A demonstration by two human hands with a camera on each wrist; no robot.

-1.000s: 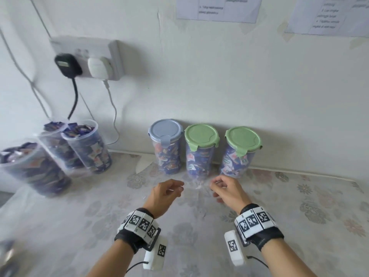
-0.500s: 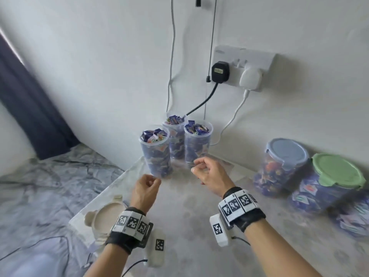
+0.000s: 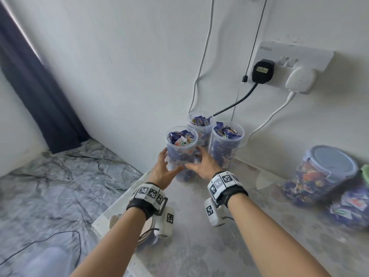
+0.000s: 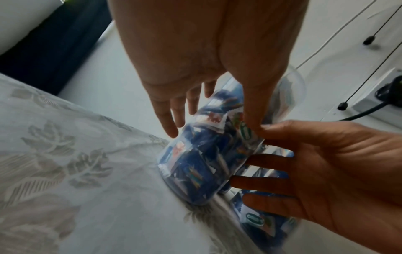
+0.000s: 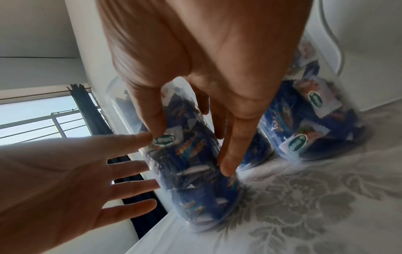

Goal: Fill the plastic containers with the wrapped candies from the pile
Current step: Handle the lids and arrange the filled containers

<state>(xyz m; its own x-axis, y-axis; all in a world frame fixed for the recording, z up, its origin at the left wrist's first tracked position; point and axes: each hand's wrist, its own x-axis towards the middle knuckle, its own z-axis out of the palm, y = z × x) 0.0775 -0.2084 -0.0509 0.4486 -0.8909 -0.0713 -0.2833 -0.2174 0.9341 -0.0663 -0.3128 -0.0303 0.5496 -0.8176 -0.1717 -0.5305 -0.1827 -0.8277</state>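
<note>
No full word can be made out. Green oval logos with white lettering are printed on candy wrappers (image 5: pixel 297 142) inside the open containers (image 5: pixel 309 120), but the letters are seen mirrored and blurred. Black-and-white square code markers are carried on the wristbands (image 3: pixel 223 181).

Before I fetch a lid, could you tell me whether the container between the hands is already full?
Full: wrapped candies reach the rim of the open container, which has no lid.
</note>
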